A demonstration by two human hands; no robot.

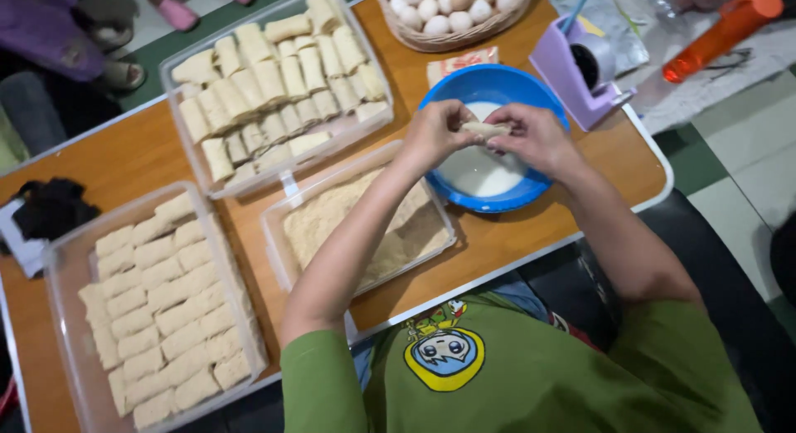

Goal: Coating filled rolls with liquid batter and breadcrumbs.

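Both of my hands hold one pale roll (486, 128) over a blue bowl (464, 84) of white batter. My left hand (435, 133) pinches its left end and my right hand (537, 137) pinches its right end. Just left of the bowl stands a clear tub (276, 226) of tan breadcrumbs. A clear tray (176, 70) at the back holds several plain pale rolls in rows. Another clear tray (62, 259) at the front left holds several crumb-coated rolls.
A wicker basket (448, 39) of eggs stands at the back edge of the wooden table (133, 155). A purple tape dispenser (576, 72) and an orange bottle (717, 31) lie to the right. A dark cloth (50, 207) lies at the left. Someone's sandalled feet (124, 72) show beyond the table.
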